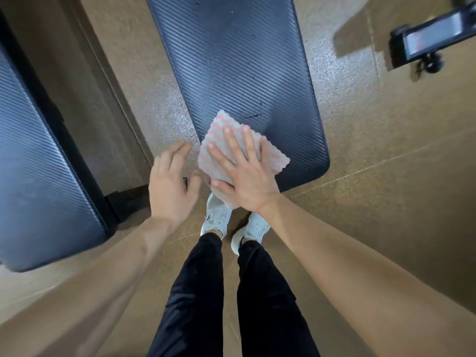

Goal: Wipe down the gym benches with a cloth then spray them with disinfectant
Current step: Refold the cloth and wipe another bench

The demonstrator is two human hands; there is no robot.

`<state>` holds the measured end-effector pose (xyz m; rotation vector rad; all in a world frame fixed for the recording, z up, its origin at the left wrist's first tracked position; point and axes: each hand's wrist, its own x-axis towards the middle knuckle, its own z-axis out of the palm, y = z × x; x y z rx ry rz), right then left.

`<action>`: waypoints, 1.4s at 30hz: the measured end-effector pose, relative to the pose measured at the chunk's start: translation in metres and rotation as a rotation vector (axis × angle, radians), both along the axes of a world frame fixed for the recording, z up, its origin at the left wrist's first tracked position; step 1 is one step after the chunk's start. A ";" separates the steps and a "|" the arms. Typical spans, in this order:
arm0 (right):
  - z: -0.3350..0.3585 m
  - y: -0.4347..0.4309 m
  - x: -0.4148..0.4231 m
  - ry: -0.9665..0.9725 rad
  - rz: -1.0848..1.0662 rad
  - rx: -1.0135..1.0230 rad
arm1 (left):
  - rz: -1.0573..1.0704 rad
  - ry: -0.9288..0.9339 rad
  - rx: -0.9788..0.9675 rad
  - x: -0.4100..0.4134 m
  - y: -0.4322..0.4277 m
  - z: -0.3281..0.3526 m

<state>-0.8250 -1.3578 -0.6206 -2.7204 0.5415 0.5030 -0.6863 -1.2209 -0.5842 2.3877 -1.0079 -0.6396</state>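
Brown gym floor [360, 150] lies under the black worktop [231, 60], whose long axis runs straight away from you. Your right hand [244, 176], fingers [233, 143] straight, presses the cloth [273, 161] flat on its near end; your left hand [170, 191] hovers beside it, relaxed, holding nothing.

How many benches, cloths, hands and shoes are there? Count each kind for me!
Benches: 2
Cloth: 1
Hands: 2
Shoes: 2
Total: 7
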 end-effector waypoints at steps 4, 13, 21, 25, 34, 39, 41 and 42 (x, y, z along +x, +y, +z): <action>0.008 -0.045 -0.015 -0.139 -0.008 0.149 | -0.228 -0.152 -0.052 -0.024 -0.012 0.001; 0.021 -0.105 -0.102 -0.009 -0.895 0.228 | -0.537 -0.314 0.438 -0.062 -0.055 -0.050; 0.023 -0.137 -0.136 -0.093 -1.075 0.690 | -0.508 -0.343 0.402 -0.095 -0.150 -0.052; 0.018 -0.149 -0.149 -0.091 -1.145 0.931 | -0.461 -0.340 0.403 -0.123 -0.198 -0.054; 0.013 -0.168 -0.151 0.035 -0.947 0.942 | -0.056 -0.262 0.525 -0.077 -0.179 -0.048; 0.016 -0.189 -0.149 0.123 -0.808 0.945 | 0.229 -0.190 0.595 -0.035 -0.173 -0.046; 0.018 -0.201 -0.142 0.156 -0.761 0.923 | 0.308 -0.159 0.591 -0.030 -0.179 -0.047; 0.020 -0.208 -0.136 0.162 -0.752 0.908 | 0.348 -0.156 0.585 -0.029 -0.183 -0.048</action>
